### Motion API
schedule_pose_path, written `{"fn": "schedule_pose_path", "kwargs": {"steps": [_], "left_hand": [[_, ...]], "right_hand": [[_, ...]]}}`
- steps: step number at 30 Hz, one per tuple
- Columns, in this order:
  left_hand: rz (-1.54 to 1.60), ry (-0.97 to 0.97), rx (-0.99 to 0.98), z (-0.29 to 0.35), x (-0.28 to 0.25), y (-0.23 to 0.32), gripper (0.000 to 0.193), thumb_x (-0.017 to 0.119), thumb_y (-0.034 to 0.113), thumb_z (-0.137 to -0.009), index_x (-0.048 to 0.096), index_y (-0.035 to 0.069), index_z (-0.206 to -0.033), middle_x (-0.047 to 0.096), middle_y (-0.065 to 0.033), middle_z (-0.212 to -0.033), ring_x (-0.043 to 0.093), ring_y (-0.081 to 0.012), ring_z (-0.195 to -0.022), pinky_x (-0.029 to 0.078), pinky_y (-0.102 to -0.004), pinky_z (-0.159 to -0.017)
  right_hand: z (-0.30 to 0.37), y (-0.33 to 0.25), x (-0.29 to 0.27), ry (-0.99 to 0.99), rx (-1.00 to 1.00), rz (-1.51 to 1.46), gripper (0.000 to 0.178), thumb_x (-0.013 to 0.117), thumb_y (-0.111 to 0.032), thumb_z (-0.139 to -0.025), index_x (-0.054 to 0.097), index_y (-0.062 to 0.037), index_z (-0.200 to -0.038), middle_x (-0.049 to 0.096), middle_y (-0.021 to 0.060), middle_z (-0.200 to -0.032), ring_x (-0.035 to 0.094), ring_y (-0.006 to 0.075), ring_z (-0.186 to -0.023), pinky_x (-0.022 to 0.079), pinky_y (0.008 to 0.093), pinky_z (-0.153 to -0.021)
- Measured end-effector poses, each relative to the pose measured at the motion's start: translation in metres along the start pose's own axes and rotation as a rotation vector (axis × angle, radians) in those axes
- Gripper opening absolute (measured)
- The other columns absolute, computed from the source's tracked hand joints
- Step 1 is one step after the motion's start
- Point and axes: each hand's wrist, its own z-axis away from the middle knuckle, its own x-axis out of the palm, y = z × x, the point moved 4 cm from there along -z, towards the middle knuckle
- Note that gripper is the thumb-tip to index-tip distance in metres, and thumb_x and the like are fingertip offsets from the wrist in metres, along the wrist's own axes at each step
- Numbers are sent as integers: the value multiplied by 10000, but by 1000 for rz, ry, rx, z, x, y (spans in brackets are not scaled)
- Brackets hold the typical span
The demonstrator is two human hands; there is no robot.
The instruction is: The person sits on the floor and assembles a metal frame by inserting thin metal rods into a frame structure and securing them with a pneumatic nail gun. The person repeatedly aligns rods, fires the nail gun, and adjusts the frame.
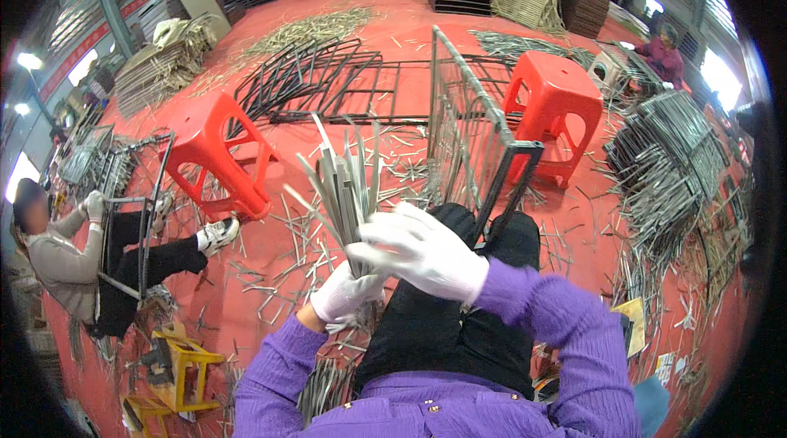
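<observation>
In my white-gloved left hand (348, 292), closed round its lower end, is a bundle of thin grey strips (344, 188). Their tops fan out upward and lean different ways. My right hand (422, 251), also gloved in white, lies across the near side of the bundle. Its fingers are stretched and slightly apart against the strips; parts of them overlap the left hand. A dark rectangular frame (490, 106) with a mesh of thin bars stands upright just beyond my knees, touching neither hand.
Red plastic stools (215, 151) stand at left and right. Dark frames (328, 81) lie on the red floor (393, 24) among scattered strips. A seated co-worker (70, 249) holds a frame at left. Stacked grey pieces (668, 163) are at right. A yellow stool (193, 368) sits lower left.
</observation>
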Motion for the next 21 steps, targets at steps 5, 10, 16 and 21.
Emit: {"fn": "schedule_pose_path", "kwargs": {"steps": [5,10,16,21], "left_hand": [[141,-4,-227,-11,6,-17,184,553,197,-1005,643,39,-1035,462,57,-678,440,-54,-577,420,-251,-566],[184,140,-132,-18,11,-17,152,555,137,-972,656,25,-984,490,45,-652,471,-66,-551,443,-258,-544],[700,61,-31,-20,8,-28,370,470,309,-1015,523,84,-726,324,50,-516,314,-104,-444,317,-300,-487],[617,82,-88,-16,8,-34,368,472,299,-992,478,91,-689,377,3,-521,373,-125,-459,319,-296,-492]], "right_hand": [[66,-15,20,271,850,-250,227,749,-152,-795,643,-49,-966,579,135,-1036,566,311,-1028,460,404,-908],[96,-16,36,497,1141,-493,98,653,-116,-855,670,-37,-910,542,122,-1009,524,296,-1005,417,413,-910],[105,-10,36,504,1086,-226,315,513,-298,-969,688,-50,-1054,533,149,-1071,482,302,-1084,386,407,-971],[92,2,64,299,1096,-800,327,600,-181,-954,601,-15,-1236,597,158,-1213,580,271,-1131,439,358,-1007]]}}
